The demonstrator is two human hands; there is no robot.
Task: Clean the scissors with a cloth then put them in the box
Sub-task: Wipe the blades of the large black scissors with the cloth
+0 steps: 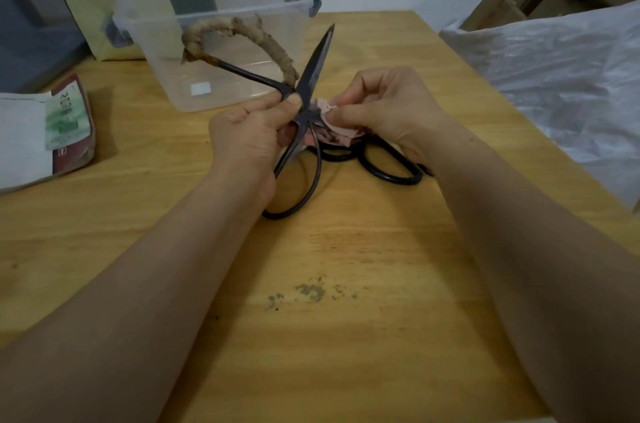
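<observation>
The wooden bench [346,336] fills most of the view, with a white plastic sheet [554,69] heaped along its right edge. At the far side, a little left of centre, stands the clear box [162,51], lidless and apparently empty. In front of it the scissors [317,62] are held up off the bench, splayed wide: one blade points up and away toward the box's right corner, the wrapped handle [239,28] arches up-left across the box's front wall, and the bare loop [304,194] hangs down toward the person. The other blade is hidden. The left hand [242,135] grips the scissors just beside the pivot, thumb and fingers curled round the metal. The right hand [391,107] pinches a bunched pink cloth [337,129] between thumb and fingertips and presses it against the pivot from the right. A second pair [391,169], black-handled, lies flat on the bench under the right hand. Wiping looks to be under way, so boxing is not yet due. For that move the box lies straight ahead of the hands and slightly left, nearer the left hand, which already carries the scissors; their long axis runs near to far, so they would likely need closing or tilting to drop in cleanly.
</observation>
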